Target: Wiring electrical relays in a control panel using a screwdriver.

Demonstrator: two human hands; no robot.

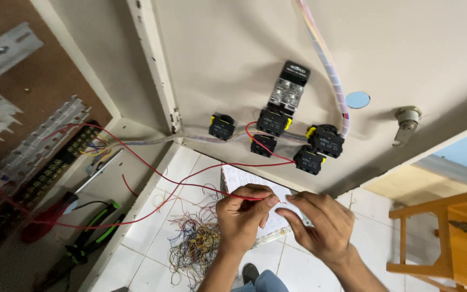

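My left hand (242,215) pinches a thin red wire (201,170) near its free end. That wire runs up and left to the black terminal strip (55,162) and also loops to the black switch blocks (273,122) on the open cabinet door (233,65). My right hand (322,221) is close beside the left one, its fingertips at the wire's end, fingers curled. A white paper sheet (244,178) lies under both hands.
Inside the cabinet floor lie a red-handled screwdriver (49,216) and green-black pliers (90,232). A tangle of wire offcuts (195,243) lies on the white tiled floor. A spiral-wrapped cable bundle (328,65) runs down the door. A wooden chair (449,238) stands at right.
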